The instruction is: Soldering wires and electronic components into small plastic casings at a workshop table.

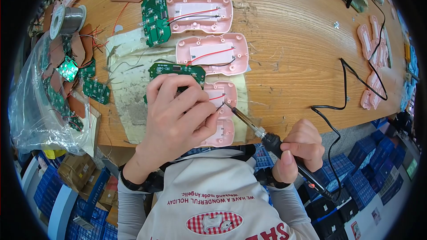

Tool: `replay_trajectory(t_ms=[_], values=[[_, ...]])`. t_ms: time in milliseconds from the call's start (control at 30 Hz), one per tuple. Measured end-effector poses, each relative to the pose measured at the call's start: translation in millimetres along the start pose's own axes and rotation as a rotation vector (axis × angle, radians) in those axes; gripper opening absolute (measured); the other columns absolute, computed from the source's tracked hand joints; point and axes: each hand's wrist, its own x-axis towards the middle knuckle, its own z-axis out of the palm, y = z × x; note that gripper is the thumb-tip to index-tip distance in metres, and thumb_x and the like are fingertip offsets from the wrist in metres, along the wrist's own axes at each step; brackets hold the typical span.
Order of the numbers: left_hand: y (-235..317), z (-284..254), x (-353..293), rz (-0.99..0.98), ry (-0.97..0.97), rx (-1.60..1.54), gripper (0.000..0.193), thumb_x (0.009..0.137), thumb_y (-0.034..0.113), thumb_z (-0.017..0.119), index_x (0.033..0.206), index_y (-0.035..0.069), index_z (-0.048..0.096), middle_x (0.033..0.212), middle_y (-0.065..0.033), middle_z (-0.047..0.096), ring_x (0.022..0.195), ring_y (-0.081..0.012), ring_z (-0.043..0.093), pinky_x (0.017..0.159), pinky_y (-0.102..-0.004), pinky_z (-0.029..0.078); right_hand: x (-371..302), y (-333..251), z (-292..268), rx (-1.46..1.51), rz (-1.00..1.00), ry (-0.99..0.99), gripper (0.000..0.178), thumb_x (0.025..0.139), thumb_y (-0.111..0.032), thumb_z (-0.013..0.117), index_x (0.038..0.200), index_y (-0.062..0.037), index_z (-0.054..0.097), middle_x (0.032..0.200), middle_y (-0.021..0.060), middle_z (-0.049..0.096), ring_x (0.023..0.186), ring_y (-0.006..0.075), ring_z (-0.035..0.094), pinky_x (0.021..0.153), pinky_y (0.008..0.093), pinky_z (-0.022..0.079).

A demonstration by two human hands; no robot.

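Observation:
My right hand (303, 144) is wrapped round the black handle of a soldering iron (254, 126). Its tip touches or nearly touches a terminal in a pink plastic shell (230, 90). A short black wire (220, 106) runs to that spot, pinched between my left hand's (180, 111) thumb and fingers. A red wire (216, 97) meets the same shell at another terminal. Under my left hand lies a green circuit board (189, 69), partly hidden by the fingers. Nearer me is another pink shell (226, 133), also partly covered.
Two more pink shells (224, 22) (242, 55) with red and black wires lie farther off, one joined to a green board (155, 20). At left are a solder spool (66, 20) and a plastic bag (26, 106) of boards. The iron's black cord (344, 84) snakes across the right side.

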Motion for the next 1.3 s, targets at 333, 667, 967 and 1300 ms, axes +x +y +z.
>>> replay_trajectory(t_ms=[333,667,967,1300], values=[[0,-2,2,-0.011,-0.023,-0.012,0.018,0.055,0.006,0.071,0.069,0.011,0.06,0.078,0.0021,0.056,0.086,-0.0201,0.054,0.083,-0.0388,0.036,-2,-1,-5,-0.004,0.032,0.02,0.011,0.07,-0.007,0.06,0.075,-0.0005,0.052,0.049,0.0053,0.05,0.036,0.016,0.039,0.04,0.0306,0.025],[1,-2,2,-0.02,-0.026,-0.011,0.018,0.056,0.006,0.07,0.069,0.011,0.06,0.077,0.0021,0.056,0.086,-0.0197,0.053,0.083,-0.039,0.036,-2,1,-8,0.001,0.031,0.043,0.012,0.07,-0.007,0.06,0.074,-0.0004,0.051,0.048,0.0057,0.049,0.037,0.0157,0.039,0.04,0.0299,0.025],[2,-4,3,-0.024,-0.026,0.008,0.017,0.055,0.005,0.072,0.067,0.011,0.06,0.074,0.002,0.055,0.086,-0.0202,0.054,0.083,-0.0377,0.036,-2,1,-7,-0.014,0.027,0.05,0.012,0.071,-0.008,0.059,0.074,-0.0002,0.051,0.047,0.0057,0.048,0.037,0.0154,0.037,0.04,0.0297,0.025],[-1,-15,-4,-0.023,-0.015,-0.017,0.018,0.062,0.009,0.072,0.077,0.011,0.062,0.083,-0.0001,0.056,0.087,-0.0207,0.054,0.085,-0.0389,0.037,-2,0,-2,0.005,0.027,0.117,0.015,0.075,-0.012,0.059,0.075,-0.0002,0.05,0.047,0.0055,0.045,0.039,0.0157,0.037,0.042,0.0307,0.026]])
